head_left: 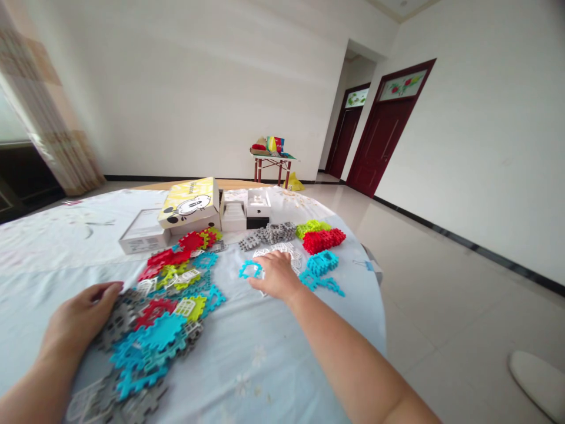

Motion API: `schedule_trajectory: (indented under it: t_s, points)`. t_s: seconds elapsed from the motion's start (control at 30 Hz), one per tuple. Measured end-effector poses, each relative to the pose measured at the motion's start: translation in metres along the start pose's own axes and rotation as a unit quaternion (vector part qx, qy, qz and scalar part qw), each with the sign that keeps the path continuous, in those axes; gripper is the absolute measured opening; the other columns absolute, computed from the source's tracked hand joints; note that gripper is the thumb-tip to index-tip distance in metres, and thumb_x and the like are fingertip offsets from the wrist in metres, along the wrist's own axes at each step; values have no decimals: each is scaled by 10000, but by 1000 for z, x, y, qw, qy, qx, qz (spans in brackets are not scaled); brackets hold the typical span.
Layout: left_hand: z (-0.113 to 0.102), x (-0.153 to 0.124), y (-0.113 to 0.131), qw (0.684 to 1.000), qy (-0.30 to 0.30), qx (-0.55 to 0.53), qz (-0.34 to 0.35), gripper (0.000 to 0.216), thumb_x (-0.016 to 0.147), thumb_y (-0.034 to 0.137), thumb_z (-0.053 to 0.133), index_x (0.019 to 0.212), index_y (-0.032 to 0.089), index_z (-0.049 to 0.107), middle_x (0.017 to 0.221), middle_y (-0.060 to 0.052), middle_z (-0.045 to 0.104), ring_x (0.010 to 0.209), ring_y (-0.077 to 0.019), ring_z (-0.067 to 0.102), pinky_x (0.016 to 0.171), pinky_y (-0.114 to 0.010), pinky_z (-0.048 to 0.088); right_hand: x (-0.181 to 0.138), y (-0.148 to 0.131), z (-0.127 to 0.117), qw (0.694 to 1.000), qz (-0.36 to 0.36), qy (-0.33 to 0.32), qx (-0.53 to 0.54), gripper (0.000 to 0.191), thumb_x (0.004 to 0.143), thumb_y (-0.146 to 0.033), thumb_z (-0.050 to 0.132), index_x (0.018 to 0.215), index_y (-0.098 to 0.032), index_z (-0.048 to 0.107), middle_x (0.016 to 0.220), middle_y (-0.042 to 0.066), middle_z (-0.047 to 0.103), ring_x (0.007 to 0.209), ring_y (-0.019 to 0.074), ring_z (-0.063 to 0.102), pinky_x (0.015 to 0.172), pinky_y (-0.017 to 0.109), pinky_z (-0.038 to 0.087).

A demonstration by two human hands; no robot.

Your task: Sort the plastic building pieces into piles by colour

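Note:
My right hand (278, 274) is closed on the edge of a blue open-frame interlocking tile (250, 270), over the middle of the table. White window-like tiles (291, 253) lie partly hidden under and behind this hand. At the left edge of a mixed heap of tiles, my left hand (82, 318) has its fingers curled with the tips together; what they hold, if anything, is hidden. Grey tiles (118, 324) lie right beside it. The heap also has a solid blue tile (163, 331), red tiles (154, 312) and green tiles (197, 308) with toothed edges.
Sorted beyond my right hand are grey tiles (280, 232), green tiles (313, 227), red tiles (324, 240) and blue tiles (322, 263). A yellow cartoon box (189, 203) and white boxes (143, 232) stand at the back. The cloth-covered table (265, 365) has a curved right edge.

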State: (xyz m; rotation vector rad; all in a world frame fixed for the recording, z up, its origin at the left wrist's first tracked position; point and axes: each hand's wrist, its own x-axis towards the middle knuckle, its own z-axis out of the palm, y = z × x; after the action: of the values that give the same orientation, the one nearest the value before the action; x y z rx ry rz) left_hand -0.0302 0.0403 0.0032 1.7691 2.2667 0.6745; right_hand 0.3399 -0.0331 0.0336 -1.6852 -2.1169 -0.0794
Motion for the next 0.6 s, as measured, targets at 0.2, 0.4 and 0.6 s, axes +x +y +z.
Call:
schedule_trajectory:
  t_s: [0.2,0.4,0.6]
  points:
    - [6,5,-3,1000,-6,6,-15,573,723,615,326,1011,226,633,900,-84,670,781,-254,603,623,-295,451,-47,56,-35,996,50,39,-61,355,713,-459,605,1000,-251,617,902,50,637,957,231,457,862,388,259]
    - [12,11,-8,999,5,30,-10,535,716,604,344,987,252,642,854,-53,673,722,-232,586,570,-273,438,-79,77,-34,985,104,86,-104,299,723,-438,607,942,-235,625,940,62,637,1024,266,411,885,441,240]
    - [4,2,1,1000,5,-1,-4,513,715,561,374,970,216,655,823,-69,677,727,-240,601,592,-286,448,-74,72,-28,995,44,65,-61,251,773,-330,571,1009,-262,624,1055,43,615,1038,228,425,880,395,272]
